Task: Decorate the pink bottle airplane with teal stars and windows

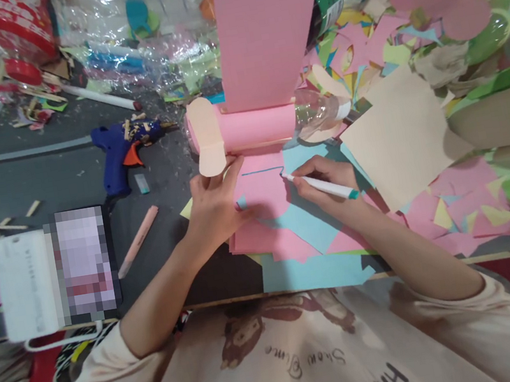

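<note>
My right hand [326, 183] grips a white marker pen [324, 186] with a teal end, its tip touching a pink sheet of paper [265, 192]. A thin blue line runs across the sheet's upper part and turns down near the pen tip. On the sheet's left side rests my left hand [216, 203], fingers and thumb apart, holding nothing. Just above the hands lies a clear plastic bottle [319, 110] wrapped in pink paper, with a cream rounded strip [208, 137] across its left end. Light blue paper [319, 271] is underneath.
To the left lie a blue glue gun [117, 158], a peach marker [139, 240], a phone [86, 260] and a white power bank [25, 285]. A red-labelled bottle [20, 34] stands farther back. Paper scraps [464, 200] and a cream sheet [401, 135] cover the right side.
</note>
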The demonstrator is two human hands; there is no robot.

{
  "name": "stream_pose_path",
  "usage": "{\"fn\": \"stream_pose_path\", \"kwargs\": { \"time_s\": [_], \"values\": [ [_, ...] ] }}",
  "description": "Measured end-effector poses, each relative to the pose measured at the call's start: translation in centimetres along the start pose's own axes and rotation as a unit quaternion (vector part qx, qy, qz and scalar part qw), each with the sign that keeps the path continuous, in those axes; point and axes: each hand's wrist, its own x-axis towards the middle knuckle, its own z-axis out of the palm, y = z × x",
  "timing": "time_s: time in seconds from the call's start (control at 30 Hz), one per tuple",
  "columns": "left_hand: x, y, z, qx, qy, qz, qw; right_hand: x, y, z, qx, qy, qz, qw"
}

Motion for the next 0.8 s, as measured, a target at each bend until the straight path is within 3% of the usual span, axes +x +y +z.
{"fn": "stream_pose_path", "kwargs": {
  "time_s": [0.37, 0.8],
  "values": [
    [0.1, 0.8, -0.5, 0.002, -0.040, -0.002, 0.999, -0.7, -0.9, 0.9, -0.023, -0.035, -0.037, 0.998],
    [0.1, 0.7, -0.2, 0.004, -0.023, 0.002, 1.000, -1.1, -0.5, 2.1, -0.031, -0.083, -0.106, 0.990]
  ]
}}
